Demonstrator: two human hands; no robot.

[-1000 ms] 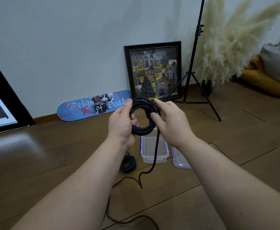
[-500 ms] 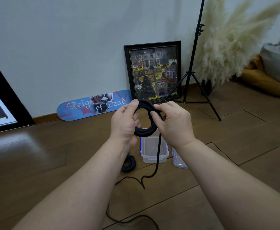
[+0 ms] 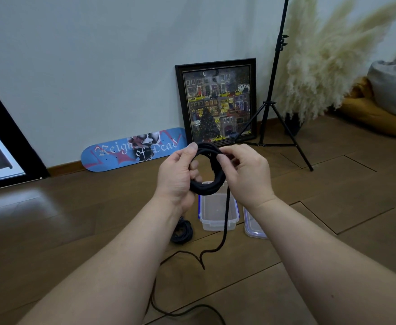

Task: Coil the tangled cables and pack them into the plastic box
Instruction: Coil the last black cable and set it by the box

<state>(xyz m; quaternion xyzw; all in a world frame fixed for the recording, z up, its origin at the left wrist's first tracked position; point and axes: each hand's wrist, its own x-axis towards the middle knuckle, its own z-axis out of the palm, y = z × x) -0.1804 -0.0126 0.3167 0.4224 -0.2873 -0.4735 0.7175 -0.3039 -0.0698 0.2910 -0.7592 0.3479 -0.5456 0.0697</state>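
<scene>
Above plastic box: both hands' grip curled round black cable coil.

Right hand moved left onto the top of the coil, fingers curled over it now. Left hand thumb higher. Loose tail shorter.

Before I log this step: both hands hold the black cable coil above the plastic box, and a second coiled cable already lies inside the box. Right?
Not quite. The head view shows the second coiled cable on the floor left of the plastic box, not inside. Both the left hand and right hand do hold the black cable coil above it.
</scene>
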